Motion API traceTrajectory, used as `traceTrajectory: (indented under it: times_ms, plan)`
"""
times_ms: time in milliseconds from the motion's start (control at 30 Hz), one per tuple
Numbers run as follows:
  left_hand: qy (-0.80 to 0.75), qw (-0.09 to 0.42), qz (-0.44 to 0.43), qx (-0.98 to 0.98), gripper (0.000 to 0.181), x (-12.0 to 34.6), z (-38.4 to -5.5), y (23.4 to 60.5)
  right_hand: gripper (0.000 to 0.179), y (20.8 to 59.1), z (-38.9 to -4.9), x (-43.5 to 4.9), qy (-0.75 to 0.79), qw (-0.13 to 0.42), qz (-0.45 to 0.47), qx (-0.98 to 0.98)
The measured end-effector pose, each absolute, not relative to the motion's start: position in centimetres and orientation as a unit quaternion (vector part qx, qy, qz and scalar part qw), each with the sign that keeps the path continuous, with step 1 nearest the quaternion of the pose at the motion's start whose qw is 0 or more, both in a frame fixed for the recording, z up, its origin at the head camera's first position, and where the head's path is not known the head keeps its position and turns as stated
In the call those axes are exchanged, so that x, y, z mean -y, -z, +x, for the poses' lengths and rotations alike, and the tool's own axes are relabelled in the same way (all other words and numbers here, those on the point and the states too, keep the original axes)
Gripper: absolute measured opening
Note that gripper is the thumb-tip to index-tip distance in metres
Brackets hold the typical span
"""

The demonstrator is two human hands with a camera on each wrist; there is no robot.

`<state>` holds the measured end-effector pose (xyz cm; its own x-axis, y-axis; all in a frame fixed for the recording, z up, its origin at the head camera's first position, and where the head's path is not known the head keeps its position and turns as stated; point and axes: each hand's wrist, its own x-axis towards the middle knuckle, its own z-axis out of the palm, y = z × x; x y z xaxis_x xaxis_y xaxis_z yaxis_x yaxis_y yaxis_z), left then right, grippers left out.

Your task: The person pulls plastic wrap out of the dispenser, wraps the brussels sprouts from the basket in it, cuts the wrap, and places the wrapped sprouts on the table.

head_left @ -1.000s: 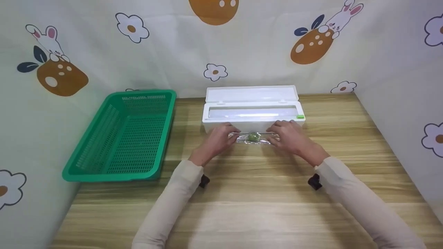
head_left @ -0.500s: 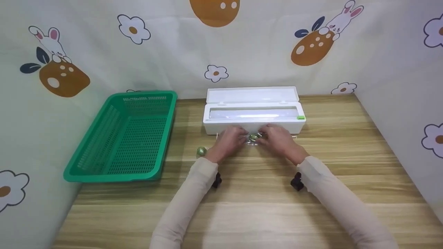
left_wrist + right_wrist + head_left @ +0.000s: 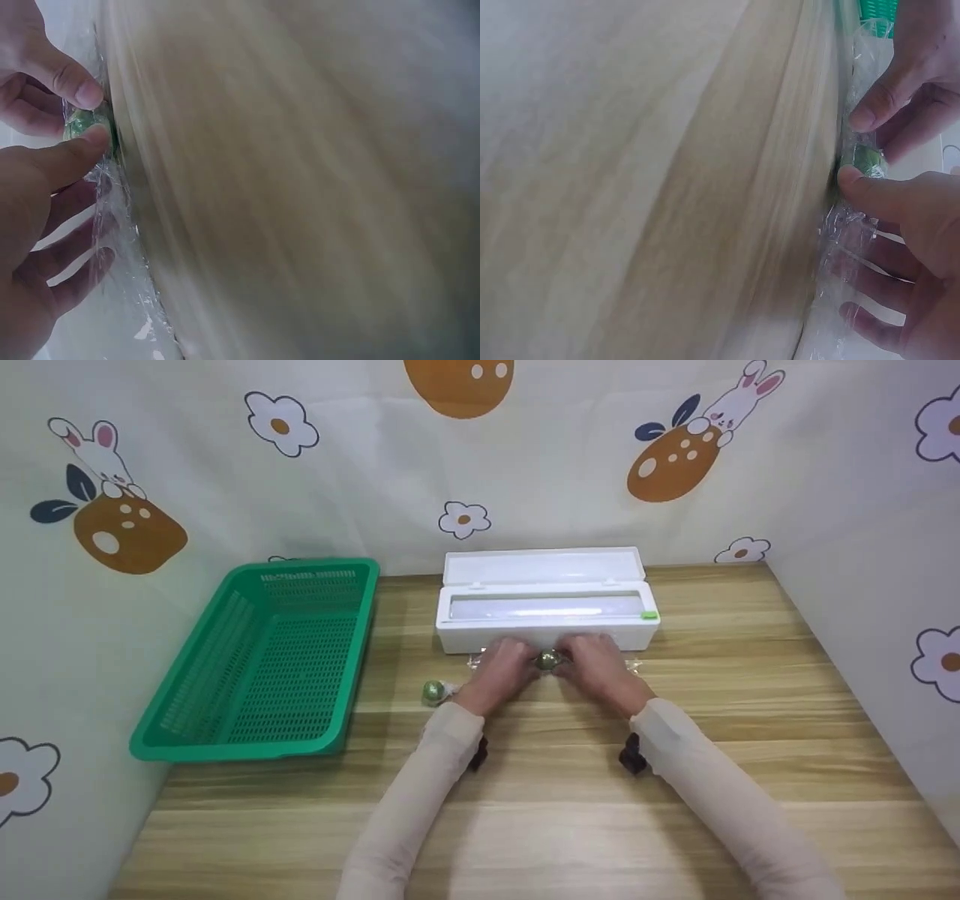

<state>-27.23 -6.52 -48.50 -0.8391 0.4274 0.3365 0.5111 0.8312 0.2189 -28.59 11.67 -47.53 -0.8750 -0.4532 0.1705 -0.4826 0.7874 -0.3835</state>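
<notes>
A small round green item (image 3: 549,660), wrapped in clear plastic film (image 3: 124,262), sits between the two hands in front of the white film dispenser box (image 3: 547,636). My left hand (image 3: 506,667) pinches the film at its left side, thumb against the green item in the left wrist view. From the right, my right hand (image 3: 600,669) pinches the film close against the item; its thumb (image 3: 866,184) shows in the right wrist view. Film ends stick out past both hands. A second wrapped green ball (image 3: 433,691) lies on the table left of the left wrist.
The dispenser's lid (image 3: 544,566) stands raised at the back, with a green slider (image 3: 649,616) at the right end. A green plastic basket (image 3: 345,690) stands at the left. Patterned cloth (image 3: 360,457) encloses the wooden table (image 3: 555,825).
Both hands have moved inward along the film, closing in around the green item. The second wrapped ball has come into sight beside the left wrist.
</notes>
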Motion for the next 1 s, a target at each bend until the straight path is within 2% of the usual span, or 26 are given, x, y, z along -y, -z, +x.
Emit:
traceTrajectory:
  times_ms: [233,500,733,900,1000]
  plan:
    - [0.106,0.177,-0.25,0.946,0.014,6.0,-27.6,48.5,0.013,47.5,-28.5,-11.7,-0.202,0.044,0.249,0.946]
    - [0.103,0.154,-0.229,0.956,0.014,5.7,-27.8,48.1,0.015,47.4,-28.6,-11.6,-0.21,0.04,0.246,0.945]
    - [0.06,0.185,-0.249,0.949,0.018,5.6,-27.3,47.8,0.031,47.8,-28.7,-11.6,-0.215,0.065,0.23,0.947]
    - [0.095,0.194,-0.25,0.944,0.018,5.5,-26.4,46.7,0.018,48.2,-28.7,-12.0,-0.242,0.058,0.235,0.94]
    - [0.121,0.159,-0.242,0.95,0.013,5.4,-25.4,45.8,0.014,48.3,-28.6,-12.5,-0.267,0.034,0.226,0.936]
